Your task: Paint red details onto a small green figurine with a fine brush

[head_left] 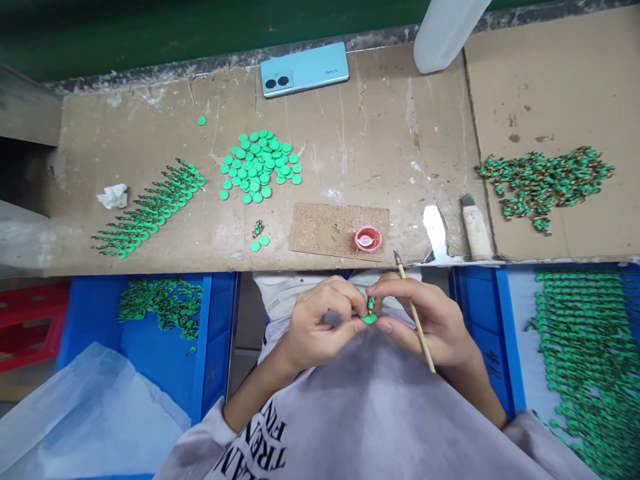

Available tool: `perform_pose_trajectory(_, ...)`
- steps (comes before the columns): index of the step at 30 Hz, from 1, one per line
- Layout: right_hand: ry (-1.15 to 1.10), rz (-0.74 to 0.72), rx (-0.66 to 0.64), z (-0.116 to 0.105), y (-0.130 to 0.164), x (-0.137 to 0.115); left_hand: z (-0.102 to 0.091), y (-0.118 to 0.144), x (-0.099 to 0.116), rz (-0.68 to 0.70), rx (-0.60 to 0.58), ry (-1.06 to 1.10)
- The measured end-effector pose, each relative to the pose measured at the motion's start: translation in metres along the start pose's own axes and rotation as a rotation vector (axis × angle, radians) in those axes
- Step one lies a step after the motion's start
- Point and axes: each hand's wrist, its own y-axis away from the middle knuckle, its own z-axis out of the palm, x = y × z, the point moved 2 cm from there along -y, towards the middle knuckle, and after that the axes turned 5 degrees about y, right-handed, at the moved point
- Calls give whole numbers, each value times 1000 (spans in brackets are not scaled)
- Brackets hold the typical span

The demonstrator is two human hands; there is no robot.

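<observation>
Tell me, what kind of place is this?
Probably a small workshop bench for hand assembly. Loose green discs lie heaped on the cardboard-covered table, finished green pieces sit in a neat row, and both hands pinch one small green piece.

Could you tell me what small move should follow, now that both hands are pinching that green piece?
Probably lay it on the row of finished pieces: the left hand and right hand pinch a green disc piece that looks joined, with the stick idle.
</observation>
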Motion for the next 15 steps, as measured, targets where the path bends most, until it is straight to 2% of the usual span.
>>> perform_pose_trajectory(15, 33, 54, 17, -1, 3, 3, 3, -3, 1, 120, -8, -119)
